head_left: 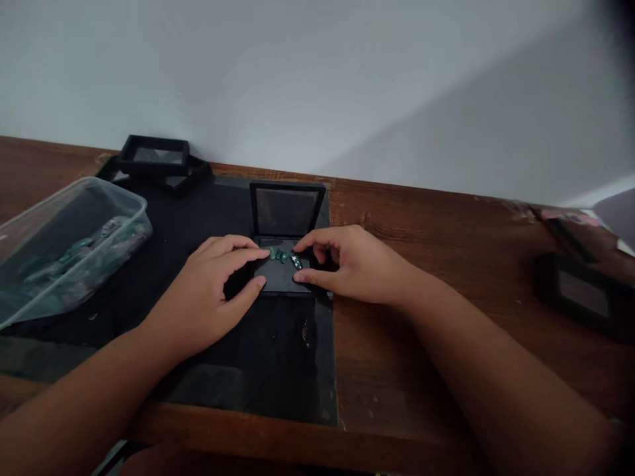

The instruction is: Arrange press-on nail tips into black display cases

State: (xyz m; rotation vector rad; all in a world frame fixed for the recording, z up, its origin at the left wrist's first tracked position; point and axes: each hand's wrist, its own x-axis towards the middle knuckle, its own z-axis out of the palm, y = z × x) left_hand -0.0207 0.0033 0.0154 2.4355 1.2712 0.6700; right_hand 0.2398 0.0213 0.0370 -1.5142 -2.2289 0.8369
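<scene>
A shallow black display case [282, 284] stands with its framed clear lid [288, 210] raised at the back. Several small polished green stones [280, 256] lie in a short row on its flat inner surface. At the right end of the row, a longer, shiny dark-green stone [296, 262] sits tilted between the thumb and index fingertip of my right hand [354, 264]. My left hand [213, 284] rests at the case's left side, thumb and fingers apart. Its index fingertip touches or nearly touches the leftmost stone, and the thumb is by the front edge.
To the left, a clear plastic tub [124, 192] holds many green stones and clear bags. Black frame cases [153, 165] are stacked at the back left; another black case [585, 294] lies far right. A black mat [198, 390] covers part of the wooden table [387, 370], against a pale wall.
</scene>
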